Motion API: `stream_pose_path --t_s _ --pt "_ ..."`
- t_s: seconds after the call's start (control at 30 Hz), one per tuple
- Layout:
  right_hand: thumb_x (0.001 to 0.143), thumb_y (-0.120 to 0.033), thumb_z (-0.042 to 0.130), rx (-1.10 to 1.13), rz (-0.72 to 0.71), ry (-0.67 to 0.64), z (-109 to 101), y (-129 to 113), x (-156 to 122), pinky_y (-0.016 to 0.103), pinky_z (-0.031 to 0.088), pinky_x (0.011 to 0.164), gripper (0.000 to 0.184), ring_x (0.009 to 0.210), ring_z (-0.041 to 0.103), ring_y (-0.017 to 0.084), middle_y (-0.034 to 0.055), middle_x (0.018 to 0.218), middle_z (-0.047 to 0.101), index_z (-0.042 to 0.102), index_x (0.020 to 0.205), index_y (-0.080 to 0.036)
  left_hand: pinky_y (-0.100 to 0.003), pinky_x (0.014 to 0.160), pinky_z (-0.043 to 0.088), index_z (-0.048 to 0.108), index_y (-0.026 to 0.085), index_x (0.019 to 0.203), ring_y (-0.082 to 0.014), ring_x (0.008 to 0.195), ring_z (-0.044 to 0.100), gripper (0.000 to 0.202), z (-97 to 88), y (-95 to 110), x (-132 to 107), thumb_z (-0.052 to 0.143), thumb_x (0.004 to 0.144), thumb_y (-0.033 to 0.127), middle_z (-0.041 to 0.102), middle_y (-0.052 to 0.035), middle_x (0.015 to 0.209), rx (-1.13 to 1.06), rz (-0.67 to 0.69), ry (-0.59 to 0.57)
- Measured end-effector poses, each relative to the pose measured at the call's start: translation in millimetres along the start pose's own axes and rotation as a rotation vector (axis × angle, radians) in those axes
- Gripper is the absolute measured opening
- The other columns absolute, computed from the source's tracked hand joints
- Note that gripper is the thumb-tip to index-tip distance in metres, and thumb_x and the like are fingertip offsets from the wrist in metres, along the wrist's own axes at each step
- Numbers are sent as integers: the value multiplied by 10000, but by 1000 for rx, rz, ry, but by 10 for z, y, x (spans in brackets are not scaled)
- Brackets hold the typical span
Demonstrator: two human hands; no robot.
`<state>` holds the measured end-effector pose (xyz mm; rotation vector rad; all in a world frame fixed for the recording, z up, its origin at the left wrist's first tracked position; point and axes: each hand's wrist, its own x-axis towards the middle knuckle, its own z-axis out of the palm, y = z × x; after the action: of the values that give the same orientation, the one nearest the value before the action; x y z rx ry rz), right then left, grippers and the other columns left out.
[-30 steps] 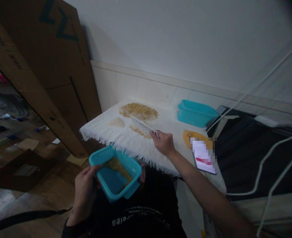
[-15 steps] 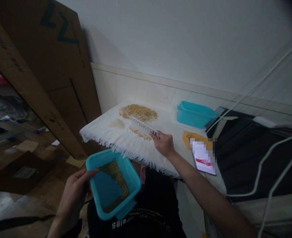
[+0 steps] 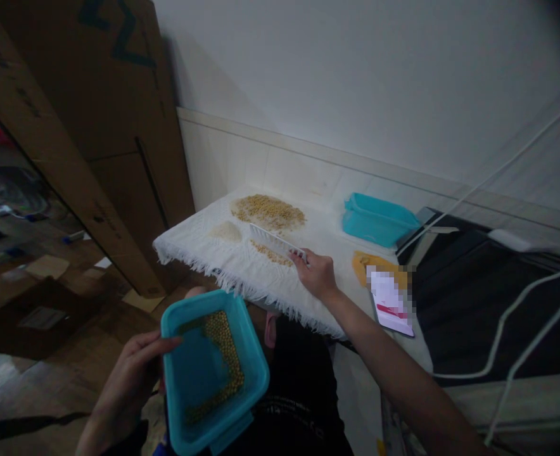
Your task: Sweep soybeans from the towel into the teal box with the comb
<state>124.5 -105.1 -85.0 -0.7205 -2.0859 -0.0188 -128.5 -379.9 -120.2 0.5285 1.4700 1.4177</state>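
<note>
My left hand [image 3: 128,380] grips the left rim of a teal plastic tub [image 3: 185,380] held over my lap; a band of yellow beans [image 3: 225,361] lies along its right side. My right hand [image 3: 318,275] rests on a white fringed cloth [image 3: 242,269] and is closed on the end of a white comb [image 3: 273,240]. The comb lies flat beside a small streak of beans [image 3: 270,254]. Farther back on the cloth lie a large bean pile [image 3: 268,212] and a small white grain heap [image 3: 225,231].
A second teal tub [image 3: 377,220] stands at the cloth's far right. A phone [image 3: 389,297] and an orange object [image 3: 365,263] lie to the right of my hand. A big cardboard box [image 3: 85,114] leans at left. White cables [image 3: 508,316] cross a dark surface at right.
My left hand has lowered the teal tub away from the table edge toward my lap and tilted it, so the beans slid to its right side. My right hand stayed put.
</note>
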Motion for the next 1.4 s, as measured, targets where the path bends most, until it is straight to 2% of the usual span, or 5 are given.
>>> stream_pose_path --t_s 0.33,0.57,0.77,1.0,1.4 --pt "994 -414 512 -106 26 69 -57 -17 34 217 419 517 386 488 636 140 41 603 716 769 872 -152 -271 339 440 680 187 425 -173 301 534 292 -34 -191 141 847 561 384 600 -52 388 -122 -5 -28" --pt "1010 -424 503 -110 19 67 -335 -128 35 226 402 491 405 457 630 141 36 590 711 766 857 -157 -263 323 412 638 189 397 -159 293 502 282 -8 -197 88 807 545 358 560 -32 369 -223 106 274" --pt "1014 -331 545 -183 -48 97 -564 -182 -266 217 453 530 309 506 676 136 43 645 744 762 907 -140 -256 300 373 637 194 433 -145 290 469 267 170 -211 -71 778 604 343 538 -7 376 -263 194 498" --pt "994 -273 594 -197 -73 162 -567 -179 -462 211 486 549 227 524 690 130 50 696 766 742 910 -123 -263 305 345 612 192 414 -144 284 446 285 501 -148 4 761 617 325 517 -8 349 -165 163 442" --pt "999 -381 551 -233 18 187 -518 -197 -507 233 469 548 307 502 653 141 42 635 727 731 889 -158 -262 315 330 562 212 382 -135 285 427 312 654 -282 214 709 627 337 504 -3 339 -144 157 346"
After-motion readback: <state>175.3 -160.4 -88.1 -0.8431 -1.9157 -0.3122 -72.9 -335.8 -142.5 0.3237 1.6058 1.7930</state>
